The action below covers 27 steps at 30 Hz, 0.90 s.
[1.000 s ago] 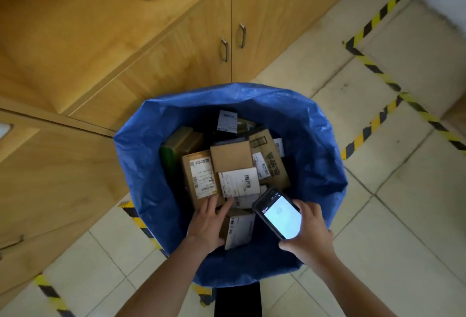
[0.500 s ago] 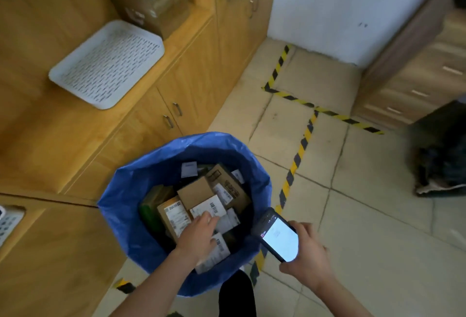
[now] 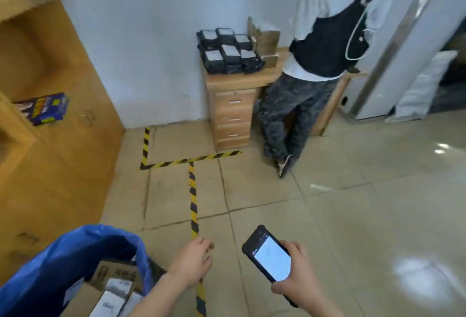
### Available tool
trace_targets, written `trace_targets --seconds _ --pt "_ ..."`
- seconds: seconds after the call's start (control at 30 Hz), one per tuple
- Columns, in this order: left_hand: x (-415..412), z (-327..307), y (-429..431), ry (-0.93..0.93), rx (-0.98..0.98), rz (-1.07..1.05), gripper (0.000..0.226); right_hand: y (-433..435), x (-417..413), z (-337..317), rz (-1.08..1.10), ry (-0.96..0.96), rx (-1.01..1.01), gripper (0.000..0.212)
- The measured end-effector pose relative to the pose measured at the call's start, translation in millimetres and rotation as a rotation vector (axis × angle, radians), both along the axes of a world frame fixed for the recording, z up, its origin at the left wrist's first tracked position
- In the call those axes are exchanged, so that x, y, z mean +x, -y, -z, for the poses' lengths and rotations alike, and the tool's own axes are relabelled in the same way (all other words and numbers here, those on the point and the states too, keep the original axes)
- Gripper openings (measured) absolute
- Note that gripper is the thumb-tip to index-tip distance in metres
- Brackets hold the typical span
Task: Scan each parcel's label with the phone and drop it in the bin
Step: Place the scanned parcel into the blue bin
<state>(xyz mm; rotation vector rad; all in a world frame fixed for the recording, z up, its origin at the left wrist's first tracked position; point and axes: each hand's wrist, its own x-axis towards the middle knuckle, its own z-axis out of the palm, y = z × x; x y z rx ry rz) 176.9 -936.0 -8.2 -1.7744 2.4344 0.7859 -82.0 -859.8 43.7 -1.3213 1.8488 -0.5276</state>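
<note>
Left hand (image 3: 194, 261) empty, fingers loosely curled, holds nothing; it hangs over the floor just right of the bin (image 3: 45, 261), above the striped tape (image 3: 193, 198); right hand (image 3: 297, 284) grips the phone (image 3: 271, 257), fingers wrapped round its lower end, screen lit and facing up; phone is beside the left hand, apart from it, not aimed at any label. Boxed parcels (image 3: 113, 284) lie inside the bin, behind and to the left of the left hand, labels up. Judgement: between parcels, no scan or drop in hand; this is the fetch step. Dark parcels (image 3: 227, 52) are stacked on a desk (image 3: 234, 82) well ahead of both hands; likely the next supply, cannot confirm; a person (image 3: 327, 44) stands just beside that stack and may block the reach. Next move calls for: walk up; left hand takes one parcel label-side up; right hand brings the phone over the label; then carry it to the bin.
</note>
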Motion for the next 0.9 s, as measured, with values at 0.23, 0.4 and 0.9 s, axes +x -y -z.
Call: trace_targets --seconds 0.23,0.4,0.9 --pt "-234 -32 -4 -0.021 -0.130 0.467 0.028 -102 -174 -28 0.453 -0.099 -0.066 0.090" --pt "-390 -46 -38 -0.059 -0.150 0.792 0.027 -186 -261 -35 0.787 -0.170 -0.061 0.086" --pt "-813 -40 -176 -0.247 0.044 1.534 0.024 -375 -474 -12 1.679 -0.215 0.178 0.098"
